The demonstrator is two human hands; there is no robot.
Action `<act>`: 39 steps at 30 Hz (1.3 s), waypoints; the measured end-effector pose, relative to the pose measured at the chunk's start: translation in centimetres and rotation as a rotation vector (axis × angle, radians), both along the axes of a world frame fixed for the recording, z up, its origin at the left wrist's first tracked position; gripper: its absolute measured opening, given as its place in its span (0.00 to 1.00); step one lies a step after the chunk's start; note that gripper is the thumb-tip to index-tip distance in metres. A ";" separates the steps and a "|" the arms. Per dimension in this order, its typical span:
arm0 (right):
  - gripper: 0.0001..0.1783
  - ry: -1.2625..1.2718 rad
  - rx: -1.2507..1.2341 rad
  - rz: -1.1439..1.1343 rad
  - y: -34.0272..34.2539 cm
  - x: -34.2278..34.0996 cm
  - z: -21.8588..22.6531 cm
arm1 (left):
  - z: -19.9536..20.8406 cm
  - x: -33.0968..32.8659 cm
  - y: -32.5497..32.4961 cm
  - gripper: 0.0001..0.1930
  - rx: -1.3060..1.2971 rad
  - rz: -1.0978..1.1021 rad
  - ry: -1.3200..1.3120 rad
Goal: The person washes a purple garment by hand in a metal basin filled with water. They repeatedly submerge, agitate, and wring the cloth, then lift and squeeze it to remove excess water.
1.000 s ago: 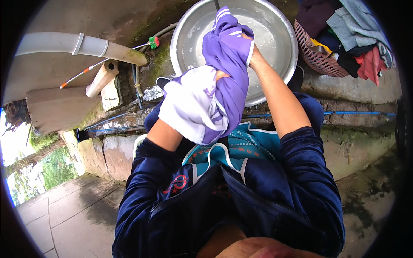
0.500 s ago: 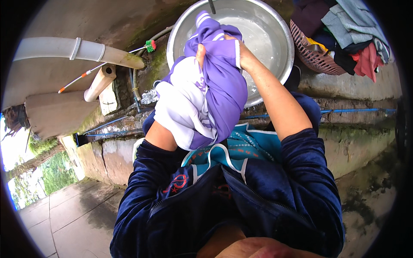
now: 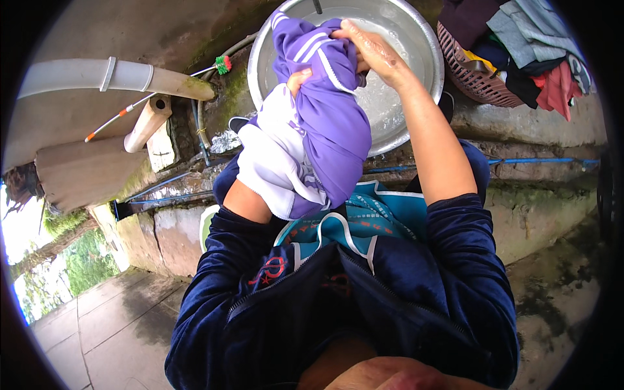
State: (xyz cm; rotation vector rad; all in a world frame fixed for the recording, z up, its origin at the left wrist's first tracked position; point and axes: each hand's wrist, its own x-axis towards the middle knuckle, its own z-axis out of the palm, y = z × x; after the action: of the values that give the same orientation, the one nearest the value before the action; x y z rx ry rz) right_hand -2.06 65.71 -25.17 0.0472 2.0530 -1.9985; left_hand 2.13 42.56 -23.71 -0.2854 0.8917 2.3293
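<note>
A purple and white zip jacket (image 3: 331,127) is bunched over my left forearm, partly above the metal basin (image 3: 426,84). My left hand (image 3: 299,82) is closed on the jacket; its thumb shows on top, while the cloth covers its other fingers. At the far side of the bundle, my right hand (image 3: 376,55) has its fingers apart and touches the purple cloth by the white stripes. Water lies in the basin below. A teal apron with white edging (image 3: 383,211) covers my lap.
A pink basket (image 3: 478,81) heaped with clothes stands right of the basin. To the left are a pale pipe (image 3: 91,75), a shorter pipe piece (image 3: 148,123) and a long-handled brush with a red and green head (image 3: 223,64). A blue hose (image 3: 533,160) runs along the ledge.
My right hand has loosened from the jacket and lifted, its fingers spreading. The jacket's striped end has shifted slightly left and unfolded. My left hand keeps its hold.
</note>
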 end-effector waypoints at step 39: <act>0.21 0.168 0.441 0.147 -1.4 -0.5 -4.8 | 0.3 0.2 3.0 0.33 -1.048 -0.784 0.417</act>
State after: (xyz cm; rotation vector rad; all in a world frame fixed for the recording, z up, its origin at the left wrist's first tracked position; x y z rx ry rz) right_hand -2.60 64.27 -29.94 -0.1850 2.4866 -1.4785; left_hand 2.30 45.51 -23.45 0.1450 1.9517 1.0601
